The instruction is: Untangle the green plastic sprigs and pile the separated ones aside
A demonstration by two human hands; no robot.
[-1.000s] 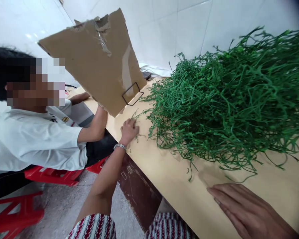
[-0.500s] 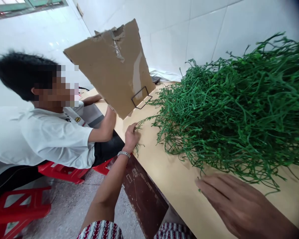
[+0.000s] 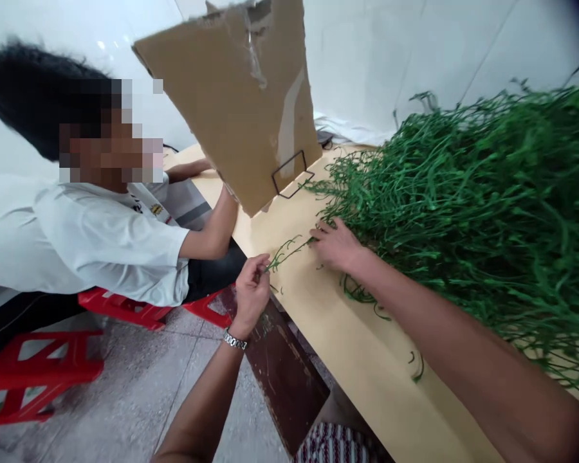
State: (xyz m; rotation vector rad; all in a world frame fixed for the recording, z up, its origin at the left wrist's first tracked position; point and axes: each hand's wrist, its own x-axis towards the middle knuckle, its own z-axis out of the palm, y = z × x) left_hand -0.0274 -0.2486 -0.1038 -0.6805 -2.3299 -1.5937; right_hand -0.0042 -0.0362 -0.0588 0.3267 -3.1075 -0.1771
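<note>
A sheet of cardboard (image 3: pixel 231 109), patched with clear tape, leans upright on the table (image 3: pixel 338 334) beside a bent black wire (image 3: pixel 293 175); from here it is hard to tell whether it is a box, and its far side is hidden. A green heap (image 3: pixel 473 206) of plastic-looking stems spreads loose along the table toward the white wall (image 3: pixel 361 58). At the near edge, a person's left hand (image 3: pixel 253 286), palm turned inward and a metal band (image 3: pixel 235 339) at the wrist, pinches a thin sprig (image 3: pixel 285 253) between thumb and forefinger. The right hand (image 3: pixel 335 244) reaches across in front of the heap, palm down, fingers spread a little and bent; whether they grip cannot be told. The sprig lies between the two hands, just above the table, its long axis slanting from the left fingertips toward the right ones, its branching part pointing toward the heap. Short green scraps (image 3: pixel 417 366) lie near the right forearm. To the left, a co-worker (image 3: pixel 101 238) in a white shirt sits near red stools (image 3: pixel 38 366), forearms partly behind the cardboard.
</note>
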